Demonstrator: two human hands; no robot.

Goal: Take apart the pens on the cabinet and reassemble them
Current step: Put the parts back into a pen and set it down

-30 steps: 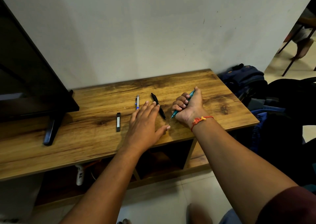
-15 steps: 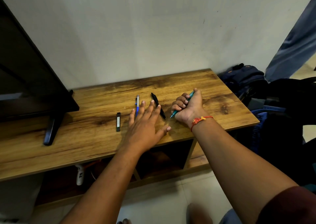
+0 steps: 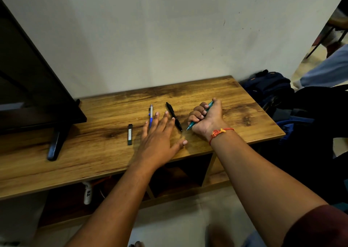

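a dark screen (image 3: 28, 73) is stood on the left of the wooden cabinet (image 3: 241, 103), with its foot (image 3: 56, 143) set near the front edge. a small black oblong case (image 3: 130, 137) is laid just left of the left hand (image 3: 158, 139). backpacks (image 3: 267, 90) are heaped on the floor to the right, and a white bottle (image 3: 87, 193) is seen on the shelf below.

the left hand is spread flat with fingers straight, and the near end of the blue and white pen (image 3: 151, 111) is hidden by them. the black pen (image 3: 174, 117) is laid slanted just beside the forefinger; whether it is touched cannot be told. the teal pen (image 3: 192, 124) is gripped in the fist of the right hand (image 3: 207, 118), its tip pointed toward the black pen's near end and most of its barrel covered. a red thread (image 3: 221, 132) is tied at that wrist.
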